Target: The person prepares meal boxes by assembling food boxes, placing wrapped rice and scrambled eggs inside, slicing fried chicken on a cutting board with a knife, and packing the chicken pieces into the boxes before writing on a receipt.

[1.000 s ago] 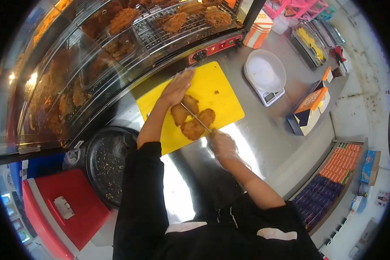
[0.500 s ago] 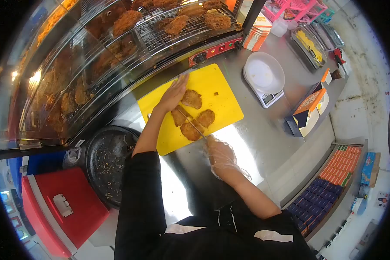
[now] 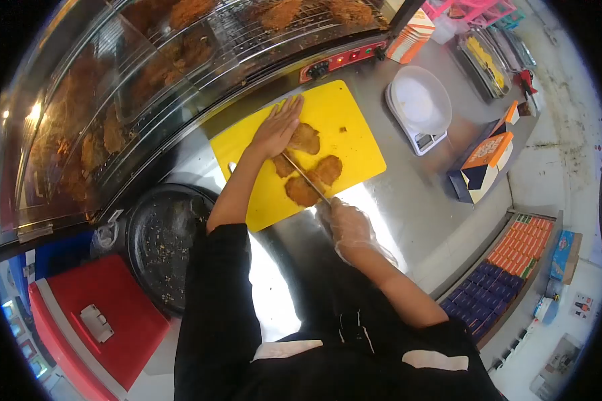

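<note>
My left hand (image 3: 277,127) is bare and lies flat on the yellow cutting board (image 3: 361,147), fingers stretched out, beside the pieces of breaded fried food. In a loose clear plastic glove, my right hand (image 3: 352,227) grips a knife (image 3: 312,184) at the board's near edge. The blade slants up and left among the food. An upper fried piece (image 3: 306,138) sits next to my left fingers. A smaller piece (image 3: 283,166) lies by the blade tip, partly hidden by my left hand. Close to the blade are a right piece (image 3: 329,170) and a lower piece (image 3: 302,192).
Behind the board stands a heated display case (image 3: 341,61) with fried pieces on racks. A white scale with bowl (image 3: 419,100) and an open carton (image 3: 478,164) are at right. A black round pan (image 3: 164,247) and a red cooler box (image 3: 107,321) stand at left.
The whole view has shifted slightly, so the board appears higher and further right. My left hand stays flat on the board, and the knife remains among the fried pieces with little visible movement.
</note>
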The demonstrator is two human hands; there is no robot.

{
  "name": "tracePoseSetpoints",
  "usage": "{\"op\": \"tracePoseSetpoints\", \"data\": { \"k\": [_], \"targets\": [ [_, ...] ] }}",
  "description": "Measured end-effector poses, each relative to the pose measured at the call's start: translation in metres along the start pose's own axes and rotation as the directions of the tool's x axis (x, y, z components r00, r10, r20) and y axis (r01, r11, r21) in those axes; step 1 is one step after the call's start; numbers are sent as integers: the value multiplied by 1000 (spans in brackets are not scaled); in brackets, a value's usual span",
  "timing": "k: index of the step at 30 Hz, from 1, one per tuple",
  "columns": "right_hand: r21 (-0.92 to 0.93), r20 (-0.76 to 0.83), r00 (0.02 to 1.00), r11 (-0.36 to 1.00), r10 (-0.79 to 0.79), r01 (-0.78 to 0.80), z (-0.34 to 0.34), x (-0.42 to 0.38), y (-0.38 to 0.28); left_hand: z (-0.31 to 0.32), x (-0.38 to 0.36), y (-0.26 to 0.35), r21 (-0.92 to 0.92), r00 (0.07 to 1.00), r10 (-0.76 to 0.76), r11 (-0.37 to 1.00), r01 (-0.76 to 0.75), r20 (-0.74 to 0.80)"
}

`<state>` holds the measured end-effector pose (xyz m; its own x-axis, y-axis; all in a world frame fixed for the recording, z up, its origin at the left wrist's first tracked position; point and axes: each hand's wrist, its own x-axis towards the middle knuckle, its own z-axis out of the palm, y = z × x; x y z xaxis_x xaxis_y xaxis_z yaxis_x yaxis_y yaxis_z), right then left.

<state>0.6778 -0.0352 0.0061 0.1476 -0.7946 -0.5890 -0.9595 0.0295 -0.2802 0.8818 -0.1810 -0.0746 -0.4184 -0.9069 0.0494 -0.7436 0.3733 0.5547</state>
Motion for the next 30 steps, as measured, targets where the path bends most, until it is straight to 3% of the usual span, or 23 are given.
{"op": "tracePoseSetpoints", "data": {
  "k": [3, 4, 7, 10, 12, 16, 18, 19, 21, 23, 25, 26, 28, 30],
  "targets": [
    [108, -197, 980, 994, 6, 16, 36, 11, 17, -7, 9, 2, 25, 1000, 14, 1000, -14, -2],
    [77, -106, 994, 996, -27, 36, 27, 12, 19, 0, 0, -1, 20, 999, 29, 999, -30, 16],
    [14, -163, 985, 998, -53, 56, 20, 14, 17, -3, 8, -1, 21, 1000, -3, 1000, 4, -9],
    [104, -138, 988, 990, -77, 91, 28, 5, 20, 3, -5, -3, 34, 999, -31, 999, 31, -7],
    [4, -173, 972, 986, -162, 165, 20, 11, 20, -9, 3, -9, 38, 999, -29, 999, 31, -35],
    [18, -251, 955, 986, -157, 167, 17, 6, 17, -8, -2, 1, 127, 997, -6, 992, -4, 72],
    [-90, -249, 905, 938, -346, 334, 9, 8, 17, -13, -6, -1, 109, 998, -59, 992, 61, -19],
    [18, -181, 951, 966, -252, 259, 4, 6, 17, -19, -3, -4, 127, 998, -52, 990, 55, -28],
    [52, -182, 958, 970, -222, 235, -29, -26, 2, -23, -7, 4, -104, 992, -53, 994, 41, -116],
    [99, -150, 972, 976, -178, 194, -22, -40, 1, -40, -12, 23, -96, 990, -39, 995, 26, -133],
    [61, -271, 907, 935, -322, 350, 0, -39, 4, -34, -22, 20, -90, 990, -14, 996, 1, -144],
    [60, -276, 906, 935, -321, 350, 6, -36, 3, -27, -24, 16, -89, 989, -10, 996, -3, -146],
    [130, -254, 932, 945, -260, 300, 16, -31, 0, -8, -28, 4, -90, 985, -146, 986, 138, -94],
    [81, -217, 935, 949, -282, 305, 0, -36, -7, -9, -30, 4, -123, 989, -134, 984, 127, -55]
  ]
}}
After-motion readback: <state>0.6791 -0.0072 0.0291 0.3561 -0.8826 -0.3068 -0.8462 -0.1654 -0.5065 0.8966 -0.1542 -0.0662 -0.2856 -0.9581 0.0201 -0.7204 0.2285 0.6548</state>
